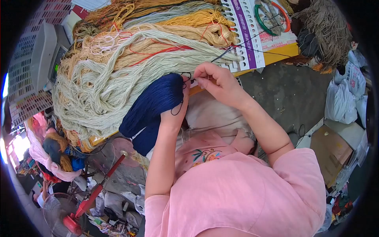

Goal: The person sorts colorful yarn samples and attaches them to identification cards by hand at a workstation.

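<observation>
A thick navy blue skein of yarn [156, 98] hangs over my left hand [178, 110] and drapes down past the table's edge. Its bulk hides most of my left fingers, which look closed around the upper end. Right beside them, my right hand [222, 86] pinches a dark thread between thumb and forefinger. A small dark loop shows between the two hands, and a loose strand lies across my left wrist. Under and behind the skein spreads a heap of pale green-white yarn [130, 75]. A white card with punched holes and a purple strip [245, 33] lies beyond my right hand.
Orange and yellow yarn [197, 19] covers the table's far part. Green and orange rings [272, 19] lie at the far right, near grey yarn [325, 29]. A red-based fan [73, 223] stands lower left; white bags [343, 98] and a cardboard box [329, 150] are at right.
</observation>
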{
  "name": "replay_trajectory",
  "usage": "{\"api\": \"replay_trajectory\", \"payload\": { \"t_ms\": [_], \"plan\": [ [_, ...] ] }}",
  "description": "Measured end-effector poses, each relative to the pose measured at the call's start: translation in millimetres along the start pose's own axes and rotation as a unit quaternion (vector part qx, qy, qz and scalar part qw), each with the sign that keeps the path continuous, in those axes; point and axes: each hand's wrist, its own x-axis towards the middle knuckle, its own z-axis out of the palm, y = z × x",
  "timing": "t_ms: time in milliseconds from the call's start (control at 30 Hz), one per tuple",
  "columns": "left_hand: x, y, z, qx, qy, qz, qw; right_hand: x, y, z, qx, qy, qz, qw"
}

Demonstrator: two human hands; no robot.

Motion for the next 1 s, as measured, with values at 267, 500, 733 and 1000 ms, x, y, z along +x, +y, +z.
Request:
{"api": "replay_trajectory", "payload": {
  "t_ms": [267,500,733,1000],
  "plan": [
    [-6.9,19.5,-47.1,-0.560,-0.075,-0.429,0.705,-1.4,2.8,1.9,-0.018,0.015,-0.029,0.999],
    [1.0,13.5,-40.9,-0.637,-0.117,-0.432,0.628,-1.7,3.2,1.4,0.136,0.025,0.006,0.990],
    [20.0,24.7,-28.5,-0.347,-0.219,-0.414,0.813,0.2,2.3,-3.2,0.213,0.001,0.045,0.976],
    [-92.6,-178.3,-338.0,-0.514,0.352,-0.393,0.676,-2.3,0.9,0.0,0.018,0.024,-0.013,0.999]
  ]
}}
